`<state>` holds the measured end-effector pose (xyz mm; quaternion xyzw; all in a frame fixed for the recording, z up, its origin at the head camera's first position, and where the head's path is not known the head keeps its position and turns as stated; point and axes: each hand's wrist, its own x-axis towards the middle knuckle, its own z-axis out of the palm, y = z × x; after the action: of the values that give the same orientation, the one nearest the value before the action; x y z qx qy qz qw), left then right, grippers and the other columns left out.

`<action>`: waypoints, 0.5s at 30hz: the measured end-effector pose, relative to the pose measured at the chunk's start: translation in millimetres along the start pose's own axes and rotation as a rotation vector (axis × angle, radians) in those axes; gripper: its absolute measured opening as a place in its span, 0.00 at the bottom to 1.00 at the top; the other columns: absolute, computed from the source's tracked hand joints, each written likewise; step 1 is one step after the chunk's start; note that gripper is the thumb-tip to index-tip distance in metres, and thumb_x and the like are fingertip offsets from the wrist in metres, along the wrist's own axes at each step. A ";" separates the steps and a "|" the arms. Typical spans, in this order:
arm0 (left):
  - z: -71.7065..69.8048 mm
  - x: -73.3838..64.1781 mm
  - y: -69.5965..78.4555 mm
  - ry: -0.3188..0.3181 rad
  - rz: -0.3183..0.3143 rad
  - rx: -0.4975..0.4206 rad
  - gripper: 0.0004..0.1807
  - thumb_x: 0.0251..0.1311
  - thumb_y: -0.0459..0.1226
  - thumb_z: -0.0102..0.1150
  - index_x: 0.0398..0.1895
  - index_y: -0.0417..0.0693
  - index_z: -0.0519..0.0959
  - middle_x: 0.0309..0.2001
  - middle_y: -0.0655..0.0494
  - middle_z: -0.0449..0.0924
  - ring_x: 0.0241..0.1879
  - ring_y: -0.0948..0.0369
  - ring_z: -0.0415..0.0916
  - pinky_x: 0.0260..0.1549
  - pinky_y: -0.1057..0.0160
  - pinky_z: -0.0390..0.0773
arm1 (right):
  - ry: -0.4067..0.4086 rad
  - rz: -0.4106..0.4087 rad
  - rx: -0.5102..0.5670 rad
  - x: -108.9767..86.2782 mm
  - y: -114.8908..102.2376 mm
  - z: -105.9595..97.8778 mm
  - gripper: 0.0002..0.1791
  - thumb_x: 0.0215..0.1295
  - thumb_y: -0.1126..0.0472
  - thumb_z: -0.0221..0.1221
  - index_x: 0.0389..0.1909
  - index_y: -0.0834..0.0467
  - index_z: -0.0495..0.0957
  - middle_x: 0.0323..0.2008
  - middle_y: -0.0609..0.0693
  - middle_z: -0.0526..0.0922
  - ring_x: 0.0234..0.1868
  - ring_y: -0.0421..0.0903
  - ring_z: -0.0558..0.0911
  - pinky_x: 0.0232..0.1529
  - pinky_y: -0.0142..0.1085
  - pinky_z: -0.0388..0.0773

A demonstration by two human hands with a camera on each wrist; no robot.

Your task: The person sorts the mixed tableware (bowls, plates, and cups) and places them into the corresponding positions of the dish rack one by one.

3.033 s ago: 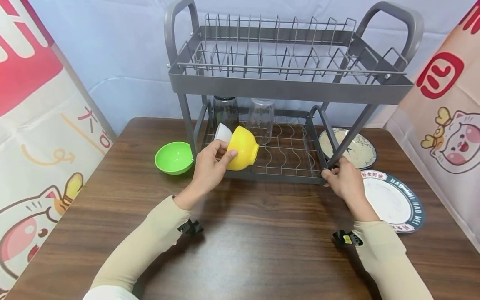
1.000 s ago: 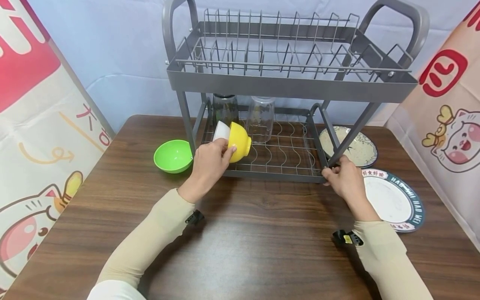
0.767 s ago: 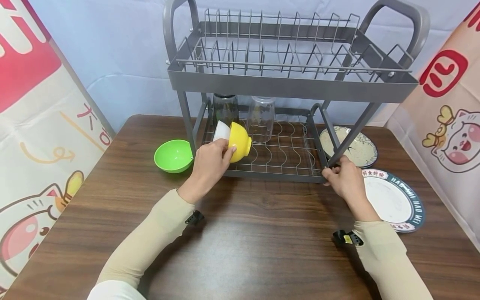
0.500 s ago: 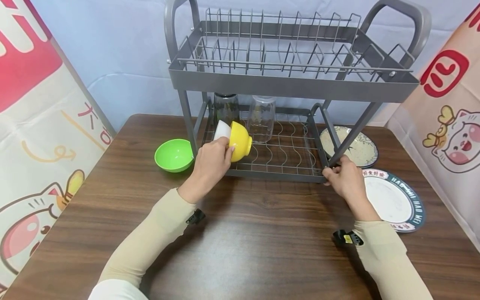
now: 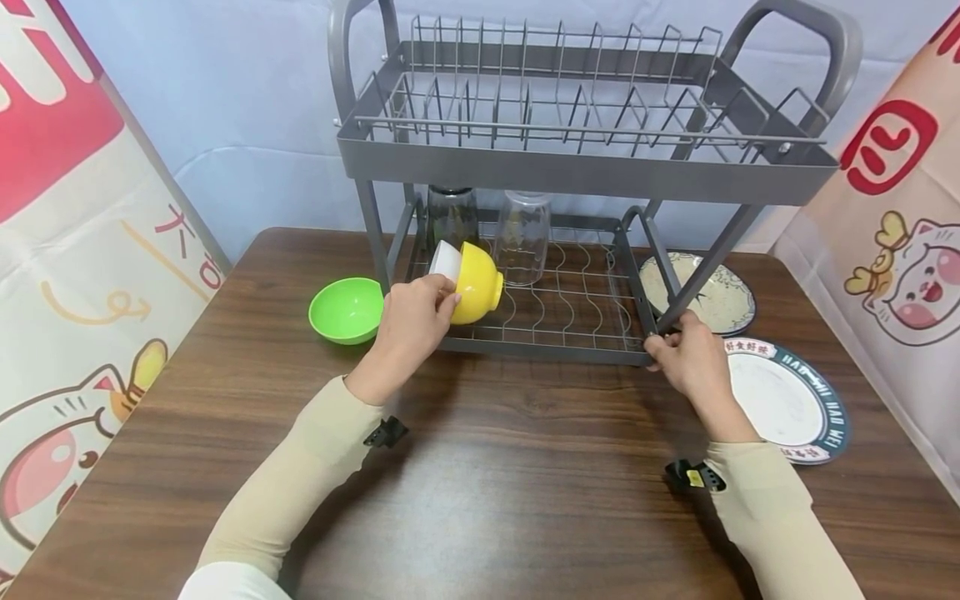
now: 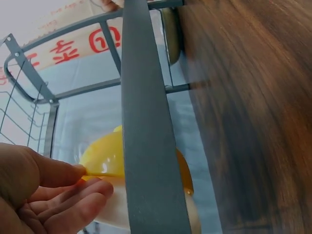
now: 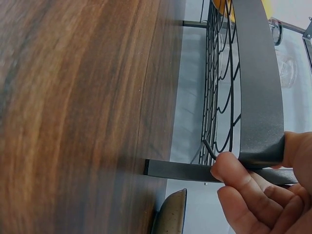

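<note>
My left hand (image 5: 412,321) is at the front left of the dish rack's lower tier, pinching the rim of a yellow bowl (image 5: 480,285). The bowl stands on its side, its foot facing right. Close against its open side is a white bowl (image 5: 447,260), partly hidden by my fingers. In the left wrist view, thumb and fingertips meet at the yellow rim (image 6: 105,174), and the rack's front bar (image 6: 146,97) crosses in front. My right hand (image 5: 690,354) grips the lower front right corner of the grey dish rack (image 5: 585,171); the right wrist view shows fingers curled around it.
A dark glass (image 5: 452,218) and a clear glass (image 5: 522,239) stand upside down at the back of the lower tier. Left of the rack lies a green bowl (image 5: 347,311). On the right are a patterned plate (image 5: 723,300) and a teal-rimmed plate (image 5: 783,400).
The yellow bowl has moved slightly left and back, closer to the white bowl, since the oldest frame. My left hand has just drawn slightly left. My right hand has stayed put.
</note>
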<state>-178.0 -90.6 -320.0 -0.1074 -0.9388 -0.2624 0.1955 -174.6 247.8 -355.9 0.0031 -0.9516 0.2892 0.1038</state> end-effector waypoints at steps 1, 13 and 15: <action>-0.5 -0.5 -0.4 0.000 0.001 -0.004 0.09 0.58 0.36 0.61 0.36 0.38 0.82 0.32 0.48 0.83 0.23 0.55 0.76 0.23 0.59 0.74 | 0.000 0.001 0.001 0.0 0.0 -0.2 0.16 0.57 0.64 0.53 0.42 0.71 0.68 0.21 0.57 0.82 0.19 0.51 0.82 0.23 0.40 0.68; -9.1 -12.3 -14.1 -0.065 0.063 0.071 0.08 0.57 0.40 0.62 0.33 0.45 0.83 0.24 0.57 0.81 0.18 0.60 0.72 0.14 0.62 0.69 | -0.010 -0.003 0.005 -0.9 -0.6 -0.7 0.16 0.58 0.64 0.53 0.42 0.72 0.68 0.21 0.57 0.82 0.20 0.51 0.82 0.22 0.39 0.68; -11.1 -14.2 -16.9 -0.092 0.113 0.080 0.08 0.57 0.41 0.63 0.33 0.45 0.82 0.22 0.58 0.79 0.18 0.60 0.72 0.15 0.62 0.68 | -0.006 -0.007 0.005 -0.6 -0.8 -0.6 0.15 0.58 0.64 0.53 0.42 0.72 0.68 0.21 0.57 0.82 0.20 0.51 0.82 0.22 0.39 0.68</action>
<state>-166.9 -112.1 -324.9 -0.1643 -0.9490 -0.2079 0.1708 -173.8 247.5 -355.1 0.0075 -0.9512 0.2911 0.1021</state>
